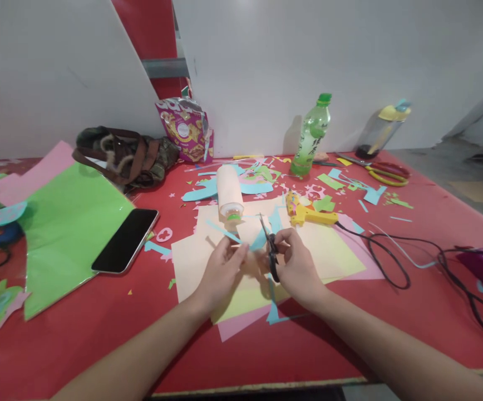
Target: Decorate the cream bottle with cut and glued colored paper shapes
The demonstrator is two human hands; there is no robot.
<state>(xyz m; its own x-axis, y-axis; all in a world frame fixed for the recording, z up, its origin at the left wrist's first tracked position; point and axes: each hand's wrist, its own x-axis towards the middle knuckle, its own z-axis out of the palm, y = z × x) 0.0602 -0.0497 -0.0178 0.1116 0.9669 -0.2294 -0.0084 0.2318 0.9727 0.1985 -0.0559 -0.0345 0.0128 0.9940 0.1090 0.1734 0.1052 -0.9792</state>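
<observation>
Between the fingertips of my left hand (226, 266) is a piece of blue paper (259, 240), with a thin strip sticking out to the upper left. My right hand (295, 266) grips black-handled scissors (272, 256), their blades pointing up and away beside the blue paper. Under both hands lie overlapping sheets of cream paper (189, 264), with yellow and pink sheets below. Just beyond my left hand lies a bottle wrapped in cream paper (229, 192), its green cap toward me and blue paper shapes (202, 192) at its sides. Narrow blue offcuts (274, 312) lie near my right wrist.
A yellow glue gun (312, 215) with a black cord (395, 242) lies to the right. At the back stand a green drink bottle (311, 136), a snack bag (187, 131) and a clear tumbler (383, 131). A phone (125, 240) rests left on green sheets (66, 223). Paper scraps are scattered about.
</observation>
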